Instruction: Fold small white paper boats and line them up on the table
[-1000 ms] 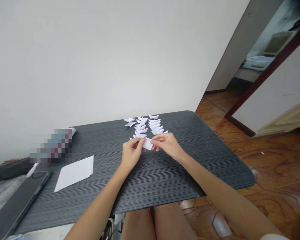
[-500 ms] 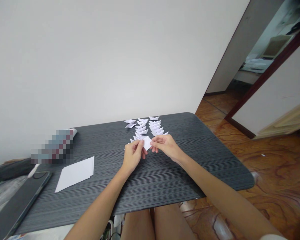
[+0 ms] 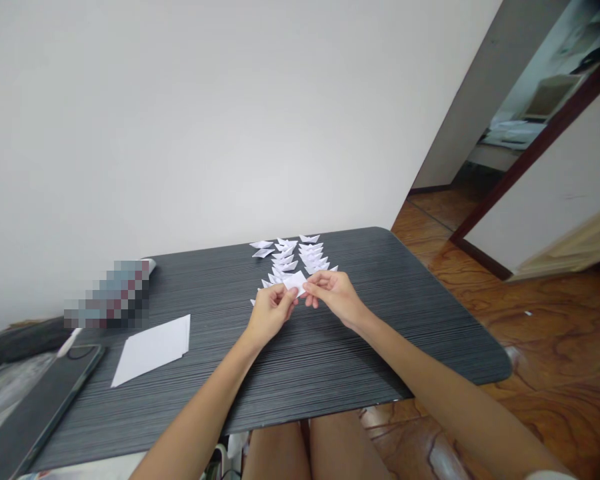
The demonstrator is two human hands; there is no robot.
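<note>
Both my hands pinch one small piece of folded white paper [image 3: 294, 282] above the middle of the dark table [image 3: 380, 320]. My left hand [image 3: 271, 310] has its thumb on the paper's lower left part. At the right corner, my right hand [image 3: 333, 293] grips it between thumb and fingers. Just beyond the hands stand several folded white paper boats [image 3: 284, 257] in a left group, and more paper boats [image 3: 311, 253] form a column on the right. My hands and the paper hide some of the nearest boats.
A stack of white paper sheets [image 3: 153, 350] lies on the table's left side. Behind it is a blurred-out object [image 3: 113, 293]. A long dark flat object [image 3: 55, 400] lies along the left edge. A white wall [image 3: 230, 120] rises behind the table.
The left thumb and fingers have shifted right and down along the folded paper, and the paper has turned slightly. My right hand keeps its pinch on the right corner.
</note>
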